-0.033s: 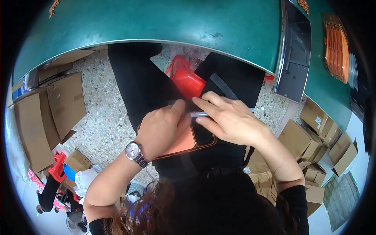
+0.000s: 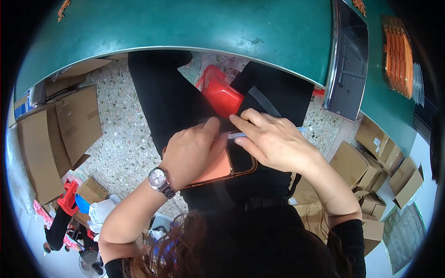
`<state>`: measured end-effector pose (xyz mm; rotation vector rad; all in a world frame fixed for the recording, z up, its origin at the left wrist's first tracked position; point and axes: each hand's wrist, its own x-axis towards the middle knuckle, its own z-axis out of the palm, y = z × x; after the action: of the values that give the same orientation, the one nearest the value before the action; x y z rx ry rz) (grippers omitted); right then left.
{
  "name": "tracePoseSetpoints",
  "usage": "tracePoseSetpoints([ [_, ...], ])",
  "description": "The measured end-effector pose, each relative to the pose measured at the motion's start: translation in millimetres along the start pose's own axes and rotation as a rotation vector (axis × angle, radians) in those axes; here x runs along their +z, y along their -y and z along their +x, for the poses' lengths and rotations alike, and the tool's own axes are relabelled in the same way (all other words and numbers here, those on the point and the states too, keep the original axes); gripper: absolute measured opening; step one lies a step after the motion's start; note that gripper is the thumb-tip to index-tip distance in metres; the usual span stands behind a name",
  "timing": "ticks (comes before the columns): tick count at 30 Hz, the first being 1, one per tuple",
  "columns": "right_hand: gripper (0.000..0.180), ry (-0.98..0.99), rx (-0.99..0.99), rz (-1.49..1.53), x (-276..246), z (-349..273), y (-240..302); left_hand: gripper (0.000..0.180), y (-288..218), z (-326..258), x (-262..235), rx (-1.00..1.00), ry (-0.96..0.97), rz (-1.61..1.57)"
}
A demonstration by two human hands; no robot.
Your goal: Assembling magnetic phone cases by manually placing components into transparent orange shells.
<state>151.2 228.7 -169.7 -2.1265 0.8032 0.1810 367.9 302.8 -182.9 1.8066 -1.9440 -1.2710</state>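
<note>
An orange phone (image 2: 218, 169) with a dark glossy part (image 2: 240, 160) lies over my lap on black trousers. My left hand (image 2: 192, 150), with a silver wristwatch (image 2: 160, 180) on the wrist, grips the phone from the left and covers much of it. My right hand (image 2: 273, 139) rests on the phone's upper right corner. It pinches a thin pale blue strip (image 2: 236, 135) against the phone's top edge. The thumb of my left hand touches the strip's left end. The strip's far end sticks out past my right hand.
A green table (image 2: 208, 28) curves across the top, with a dark flat tray (image 2: 347, 69) and a stack of orange items (image 2: 396, 55) on it. A red plastic stool (image 2: 222, 95) sits under my legs. Cardboard boxes stand on the speckled floor at left (image 2: 60, 134) and right (image 2: 371, 157).
</note>
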Motion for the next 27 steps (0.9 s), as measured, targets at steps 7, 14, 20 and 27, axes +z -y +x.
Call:
tracePoseSetpoints([
  [7, 0.031, -0.064, -0.028, -0.207, 4.5, -8.6, 9.4, 0.027, -9.1, -4.1, -3.3, 0.085, -0.077, 0.041],
  [14, 0.022, -0.194, 0.019, -0.133, 14.7, -7.5, 17.3, 0.031, -5.8, -2.1, -1.8, 0.136, -0.182, 0.147],
  [20, 0.029, -0.101, 0.074, -0.125, -4.4, 1.7, 36.0, 0.030, 2.9, -13.7, -3.4, 0.062, -0.266, 0.103],
  [27, 0.047, -0.298, -0.012, 0.006, -92.1, 30.0, 104.4, 0.020, 23.2, -31.5, 6.7, -0.106, -0.200, -0.367],
])
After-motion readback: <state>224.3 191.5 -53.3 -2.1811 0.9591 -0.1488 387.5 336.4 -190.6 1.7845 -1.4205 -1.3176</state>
